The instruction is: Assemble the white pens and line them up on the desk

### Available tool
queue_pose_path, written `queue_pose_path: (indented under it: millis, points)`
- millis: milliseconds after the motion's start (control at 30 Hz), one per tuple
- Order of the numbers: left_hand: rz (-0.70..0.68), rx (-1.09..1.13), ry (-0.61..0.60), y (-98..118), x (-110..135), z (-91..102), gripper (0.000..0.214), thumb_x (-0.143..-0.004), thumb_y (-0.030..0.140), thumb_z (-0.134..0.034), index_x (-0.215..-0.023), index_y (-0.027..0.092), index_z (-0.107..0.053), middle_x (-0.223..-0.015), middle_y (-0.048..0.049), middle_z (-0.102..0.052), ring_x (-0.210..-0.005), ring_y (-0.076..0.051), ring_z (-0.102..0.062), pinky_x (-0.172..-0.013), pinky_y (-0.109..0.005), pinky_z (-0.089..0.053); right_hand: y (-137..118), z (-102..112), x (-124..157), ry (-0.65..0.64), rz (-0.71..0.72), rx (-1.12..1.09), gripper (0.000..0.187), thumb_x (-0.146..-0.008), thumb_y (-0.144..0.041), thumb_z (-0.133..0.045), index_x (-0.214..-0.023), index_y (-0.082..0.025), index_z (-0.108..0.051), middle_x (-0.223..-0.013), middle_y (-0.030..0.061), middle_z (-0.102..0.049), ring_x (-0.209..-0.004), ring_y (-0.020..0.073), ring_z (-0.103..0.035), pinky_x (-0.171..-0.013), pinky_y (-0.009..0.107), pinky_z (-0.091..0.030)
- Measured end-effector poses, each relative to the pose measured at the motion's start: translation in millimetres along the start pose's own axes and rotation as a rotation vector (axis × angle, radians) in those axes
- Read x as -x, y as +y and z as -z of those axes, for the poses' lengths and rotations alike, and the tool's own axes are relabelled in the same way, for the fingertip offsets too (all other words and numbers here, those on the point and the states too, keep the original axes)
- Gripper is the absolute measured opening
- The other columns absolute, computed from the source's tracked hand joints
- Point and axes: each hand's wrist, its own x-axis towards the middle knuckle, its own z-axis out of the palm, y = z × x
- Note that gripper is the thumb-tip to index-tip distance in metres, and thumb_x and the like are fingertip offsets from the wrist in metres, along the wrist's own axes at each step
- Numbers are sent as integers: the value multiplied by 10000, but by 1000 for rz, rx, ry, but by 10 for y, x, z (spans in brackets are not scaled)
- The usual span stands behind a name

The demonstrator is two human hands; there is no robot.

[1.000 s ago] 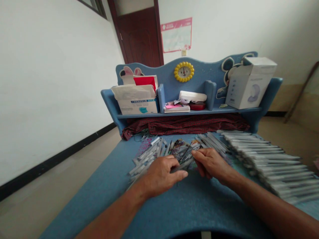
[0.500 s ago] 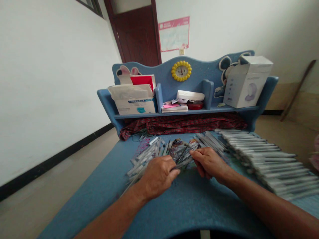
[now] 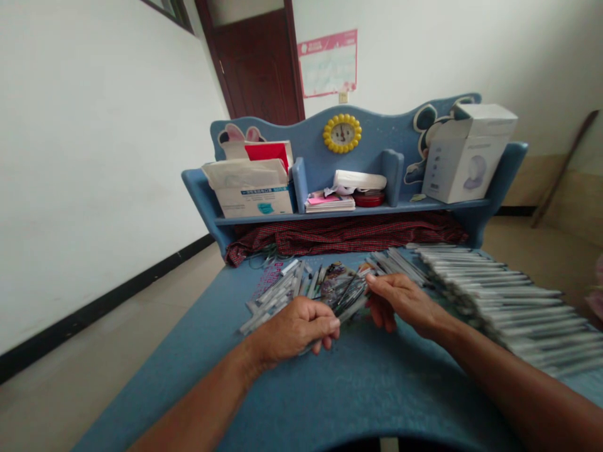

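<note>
Grey-white pens [image 3: 272, 301] lie loose, centre frame; pen row [image 3: 511, 307] right. Left hand [image 3: 308, 323] curled, thumb against fingers; right hand [image 3: 398, 301] half-curled beside heap; whether either grips pen, cannot tell. Slim barrels probably roll: light mid-length pinch best. Mask box [image 3: 235, 199], left of centre: Chinese characters, blurred. Pink-edged poster [image 3: 327, 69], top centre: unreadable.

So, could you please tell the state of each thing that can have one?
Left hand: curled, grip unclear
Right hand: partly curled, grip unclear
Pens at left: loose, overlapping
Pens at right: laid side by side
Door: shut
Checked cloth: bunched up
Mask box: open
White box: upright
Clock: time unclear
</note>
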Motion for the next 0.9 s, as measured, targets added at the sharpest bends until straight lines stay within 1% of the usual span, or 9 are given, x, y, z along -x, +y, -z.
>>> queue_pose_path:
  millis: [200,333,433,600,900]
  points:
    - [9,66,10,0,7,9,293,-778,385,-525,-679,119,-598,-588,4,-583,-456,-56,-451,-481,-191,-335,-8,94,7,-97,94,-25,443,-846,-531,-407,-649,-149,-517,-499,11,-587,-375,87,-507,-386,196,-378]
    - [20,93,-3,2,8,10,306,-776,402,-527,-685,119,-603,-587,1,-587,-448,-56,-449,-474,-191,-327,4,104,12,-155,108,-69,385,-856,-475,-435,-690,-144,-536,-515,10,-598,-386,92,-516,-402,200,-388]
    - [22,120,-20,0,12,14,304,-780,400,-525,-688,122,-604,-582,2,-586,-442,-55,-448,-469,-191,-324,27,102,13,-179,117,-137,383,-871,-453,-418,-693,-138,-545,-519,20,-607,-383,95,-523,-396,198,-375]
    - [16,160,-32,0,22,19,309,-797,391,-510,-692,116,-607,-583,-1,-583,-433,-45,-438,-462,-184,-310,59,109,4,-183,98,-281,382,-880,-433,-404,-721,-124,-564,-508,36,-620,-355,102,-523,-365,190,-349]
    - [23,168,-59,5,30,24,314,-803,391,-502,-696,116,-609,-585,-2,-582,-433,-43,-432,-453,-180,-304,45,110,3,-222,67,-361,320,-855,-427,-458,-756,-136,-544,-511,29,-628,-355,106,-526,-359,188,-362]
